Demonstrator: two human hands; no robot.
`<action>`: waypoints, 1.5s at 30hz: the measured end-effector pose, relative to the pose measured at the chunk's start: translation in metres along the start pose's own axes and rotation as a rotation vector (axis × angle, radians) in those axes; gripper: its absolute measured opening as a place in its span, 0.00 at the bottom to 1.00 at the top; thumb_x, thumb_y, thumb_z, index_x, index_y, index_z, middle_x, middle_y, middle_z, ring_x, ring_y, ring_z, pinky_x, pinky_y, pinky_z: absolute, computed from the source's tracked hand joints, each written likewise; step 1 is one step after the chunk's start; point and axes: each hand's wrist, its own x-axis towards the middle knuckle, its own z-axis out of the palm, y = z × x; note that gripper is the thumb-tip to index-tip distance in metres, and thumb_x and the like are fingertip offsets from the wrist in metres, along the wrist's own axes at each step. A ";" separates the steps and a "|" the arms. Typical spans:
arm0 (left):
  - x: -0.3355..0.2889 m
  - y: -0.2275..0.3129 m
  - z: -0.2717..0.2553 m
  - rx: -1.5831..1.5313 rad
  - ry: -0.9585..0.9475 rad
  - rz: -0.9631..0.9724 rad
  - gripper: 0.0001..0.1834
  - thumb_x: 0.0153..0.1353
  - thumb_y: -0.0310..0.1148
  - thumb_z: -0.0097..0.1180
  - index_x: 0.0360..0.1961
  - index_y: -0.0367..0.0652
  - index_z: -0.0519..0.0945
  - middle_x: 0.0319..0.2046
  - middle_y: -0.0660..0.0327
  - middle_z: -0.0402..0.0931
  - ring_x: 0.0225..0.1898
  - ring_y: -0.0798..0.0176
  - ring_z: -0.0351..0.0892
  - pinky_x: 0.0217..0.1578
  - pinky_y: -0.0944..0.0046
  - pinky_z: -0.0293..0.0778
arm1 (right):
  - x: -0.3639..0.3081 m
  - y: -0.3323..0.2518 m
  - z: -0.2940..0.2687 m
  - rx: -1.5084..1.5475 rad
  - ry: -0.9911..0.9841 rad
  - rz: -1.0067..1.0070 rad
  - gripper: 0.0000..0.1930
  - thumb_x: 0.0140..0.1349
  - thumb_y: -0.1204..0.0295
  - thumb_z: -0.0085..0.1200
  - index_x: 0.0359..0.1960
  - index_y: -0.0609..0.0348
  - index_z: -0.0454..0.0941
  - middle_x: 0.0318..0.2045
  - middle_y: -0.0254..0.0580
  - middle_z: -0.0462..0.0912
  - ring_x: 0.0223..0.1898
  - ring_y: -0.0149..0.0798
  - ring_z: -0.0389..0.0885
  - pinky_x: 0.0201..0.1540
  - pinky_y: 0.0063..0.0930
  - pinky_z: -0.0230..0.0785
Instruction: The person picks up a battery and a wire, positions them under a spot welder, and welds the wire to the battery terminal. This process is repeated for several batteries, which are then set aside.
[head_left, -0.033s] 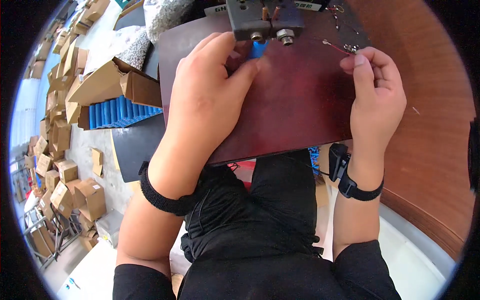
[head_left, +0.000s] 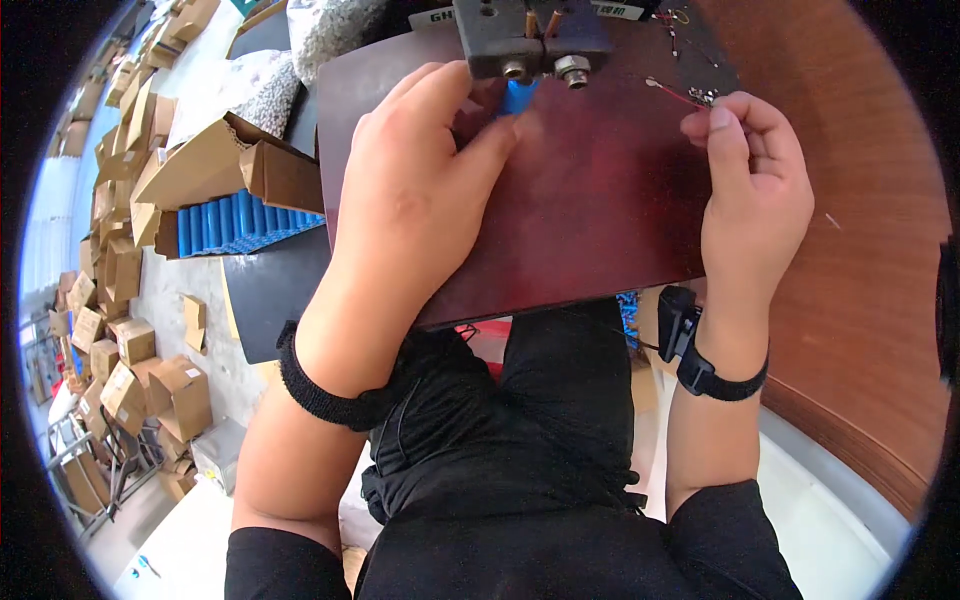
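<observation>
My left hand (head_left: 418, 175) is closed around a blue cylindrical battery cell (head_left: 518, 97) under the head of a bench machine (head_left: 500, 55), which looks like a spot welder. Most of the cell is hidden by the fingers and the machine. Two copper-coloured pins and two bolts show on the dark machine head. On the right, my right hand (head_left: 757, 180) pinches a thin red wire (head_left: 682, 97) between thumb and forefinger. A small silvery tab is at the wire's far end, and a cluster of little metal parts (head_left: 702, 96) sits by the fingertips.
Both hands are over a dark red board (head_left: 580, 220). Left of it stands an open cardboard box (head_left: 285, 180) of blue cells, with bags of small pale pieces (head_left: 240, 90) behind. More wires (head_left: 672, 35) lie at the far right. A brown wooden panel (head_left: 850, 220) borders the right side.
</observation>
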 end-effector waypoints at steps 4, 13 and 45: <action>0.002 -0.008 -0.001 0.043 -0.004 0.064 0.11 0.58 0.29 0.64 0.41 0.36 0.81 0.31 0.54 0.80 0.32 0.56 0.79 0.35 0.59 0.74 | 0.001 0.000 0.004 0.069 -0.010 -0.008 0.08 0.71 0.73 0.55 0.45 0.67 0.79 0.35 0.40 0.86 0.39 0.28 0.83 0.48 0.21 0.74; 0.002 -0.009 0.000 0.066 -0.052 0.018 0.12 0.62 0.28 0.64 0.46 0.38 0.83 0.32 0.60 0.84 0.33 0.70 0.80 0.36 0.68 0.75 | 0.001 -0.002 0.004 -0.020 -0.039 -0.024 0.09 0.71 0.74 0.55 0.46 0.67 0.79 0.36 0.41 0.87 0.39 0.28 0.83 0.47 0.20 0.73; -0.006 0.007 -0.009 0.029 -0.185 0.077 0.15 0.62 0.28 0.62 0.50 0.36 0.80 0.46 0.48 0.81 0.48 0.45 0.81 0.49 0.59 0.75 | 0.000 -0.007 0.011 0.210 -0.344 -0.188 0.08 0.75 0.73 0.50 0.48 0.63 0.75 0.38 0.36 0.80 0.42 0.26 0.77 0.49 0.21 0.69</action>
